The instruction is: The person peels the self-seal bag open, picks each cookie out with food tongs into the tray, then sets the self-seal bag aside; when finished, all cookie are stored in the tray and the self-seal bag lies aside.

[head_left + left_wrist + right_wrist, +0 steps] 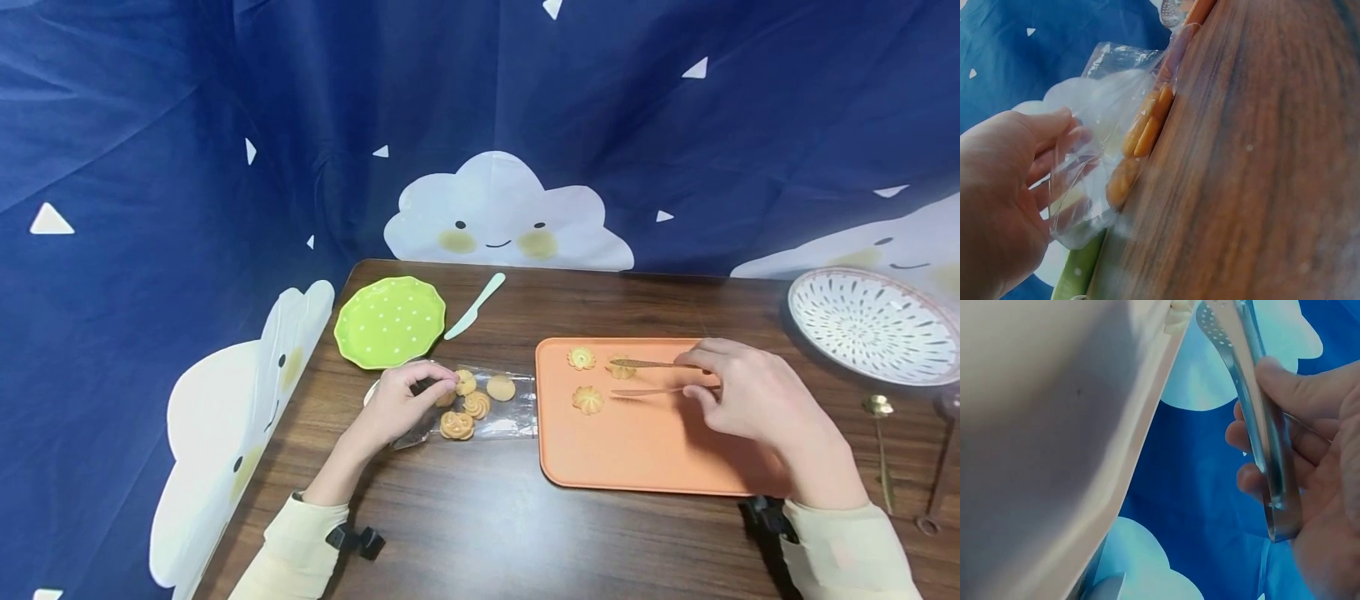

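In the head view my left hand point(401, 404) pinches the near-left end of a clear plastic bag point(513, 417) with several cookies point(477, 406) inside. The left wrist view shows thumb and fingers at the bag's film point(1100, 162), the cookies bunched low in it. My right hand point(757, 396) grips metal tongs point(652, 364), their arms spread apart above an orange tray point(637, 458). Three flower-shaped cookies lie on that tray: one at the back point(581, 358), one in front point(588, 400), and one point(621, 371) partly covered by the upper tong tip. Nothing is clamped between the tips.
A green dotted plate point(390, 322) and a pale knife point(476, 306) lie at the back left. At the right stand a white patterned bowl point(870, 325), a gold spoon point(882, 450) and another long-handled utensil point(941, 475). A blue cloud-print curtain point(495, 83) hangs behind the wooden table point(465, 517).
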Tool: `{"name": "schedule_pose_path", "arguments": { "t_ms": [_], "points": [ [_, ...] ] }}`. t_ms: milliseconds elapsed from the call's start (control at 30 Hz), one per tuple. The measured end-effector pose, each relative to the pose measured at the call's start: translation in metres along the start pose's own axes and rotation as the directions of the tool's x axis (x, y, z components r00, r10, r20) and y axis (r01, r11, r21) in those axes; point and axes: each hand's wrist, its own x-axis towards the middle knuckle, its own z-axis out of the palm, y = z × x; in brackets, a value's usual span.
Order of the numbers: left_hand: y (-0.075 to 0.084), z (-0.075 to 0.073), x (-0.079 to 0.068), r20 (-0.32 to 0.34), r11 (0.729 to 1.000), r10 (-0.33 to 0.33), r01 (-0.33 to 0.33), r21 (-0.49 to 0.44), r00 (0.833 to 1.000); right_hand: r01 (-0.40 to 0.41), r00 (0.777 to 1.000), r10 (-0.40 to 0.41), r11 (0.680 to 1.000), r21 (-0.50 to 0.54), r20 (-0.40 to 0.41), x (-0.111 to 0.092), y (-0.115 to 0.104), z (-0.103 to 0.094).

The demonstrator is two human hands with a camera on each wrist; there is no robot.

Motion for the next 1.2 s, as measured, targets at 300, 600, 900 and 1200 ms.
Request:
{"name": "schedule_pose_path", "arguments": {
  "t_ms": [300, 600, 900, 1200],
  "points": [
    [0.001, -0.001, 0.0, 0.001, 1.0, -0.012, 0.012, -0.018, 1.0, 0.089, 0.996, -0.09, 0.991, 0.105, 0.01, 0.017, -0.041, 0.016],
    [0.001, 0.001, 0.0, 0.0, 0.998, -0.019, 0.019, -0.056, 1.0, 0.132, 0.99, -0.134, 0.99, 0.044, 0.049, 0.035, -0.094, 0.037],
    [0.001, 0.001, -0.001, -0.005, 0.998, -0.019, 0.018, -0.053, 1.0, 0.135, 0.989, -0.135, 0.991, 0.002, 0.057, 0.049, -0.12, 0.054],
    [0.001, 0.001, 0.0, -0.001, 0.998, -0.008, 0.008, -0.07, 1.0, 0.127, 0.991, -0.126, 0.992, -0.022, 0.036, 0.053, -0.129, 0.066]
  ]
}}
